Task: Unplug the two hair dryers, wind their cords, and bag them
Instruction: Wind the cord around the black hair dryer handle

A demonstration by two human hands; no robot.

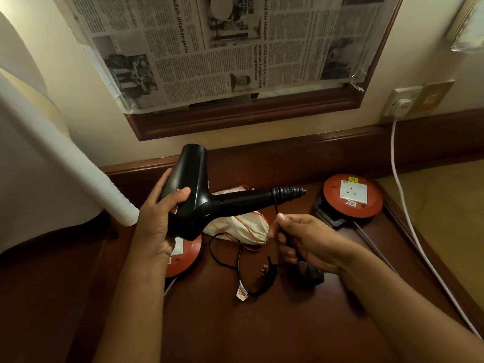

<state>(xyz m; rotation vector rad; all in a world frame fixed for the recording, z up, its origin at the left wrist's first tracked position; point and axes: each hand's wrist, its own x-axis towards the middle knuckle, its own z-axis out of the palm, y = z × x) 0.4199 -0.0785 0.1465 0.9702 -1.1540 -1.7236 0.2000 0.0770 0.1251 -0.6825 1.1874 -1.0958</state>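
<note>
Black plastic, the hair dryer (193, 189) is held up above the dark wooden worktop (262, 323), its barrel pointing up toward the wall and its handle running out to the right, ending in a ribbed strain relief. The left hand (157, 218) grips the barrel from the left side, thumb across its near face and fingers curled behind it. From the ribbed end a thin black cord (276, 208) drops straight down into the right hand (301, 239), which hangs just below the handle's tip with its fingers closed round the cord (thumb and forefinger pinching it at the top). Below that hand the cord lies in loose loops on the worktop, with its plug (267, 269) and a small white tag (242, 294) among them. A dark object sits under the right wrist; I cannot tell what it is. Behind the dryer lies a crumpled white drawstring bag (241, 226) with orange strings. Two round red socket reels flank the scene: one (183, 255) partly hidden under the left hand, the other (352, 196) well to the right, near a white cable (403, 205) running down from a wall socket (402, 102). A newspaper (209, 48) covers the framed panel above.
</note>
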